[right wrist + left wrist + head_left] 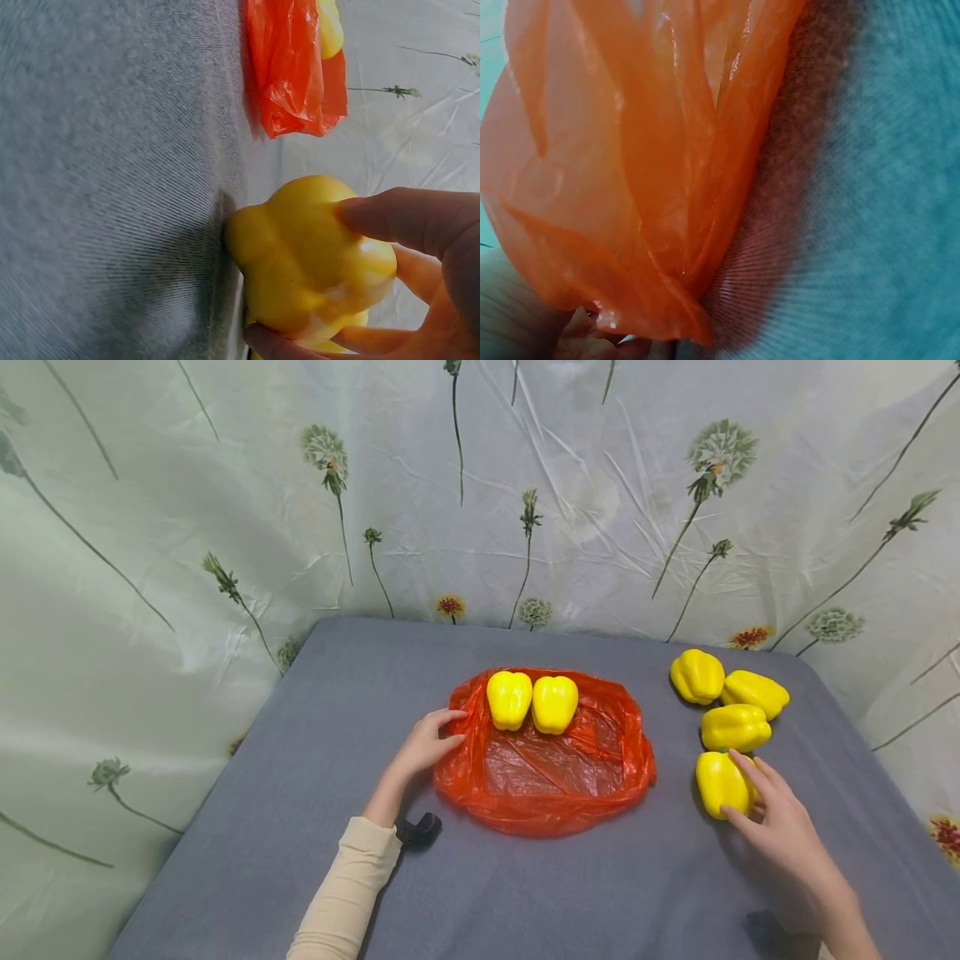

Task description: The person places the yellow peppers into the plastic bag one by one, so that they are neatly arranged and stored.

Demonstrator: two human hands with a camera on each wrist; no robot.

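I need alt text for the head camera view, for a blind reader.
A right hand grips a yellow pepper beside three others on a gray surface. The left hand touches the rim of an open red plastic bag holding two more. Flower-patterned fabric hangs behind.

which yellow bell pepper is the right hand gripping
The frontmost yellow bell pepper, right of the red plastic bag; the right hand grips it and none of the others.
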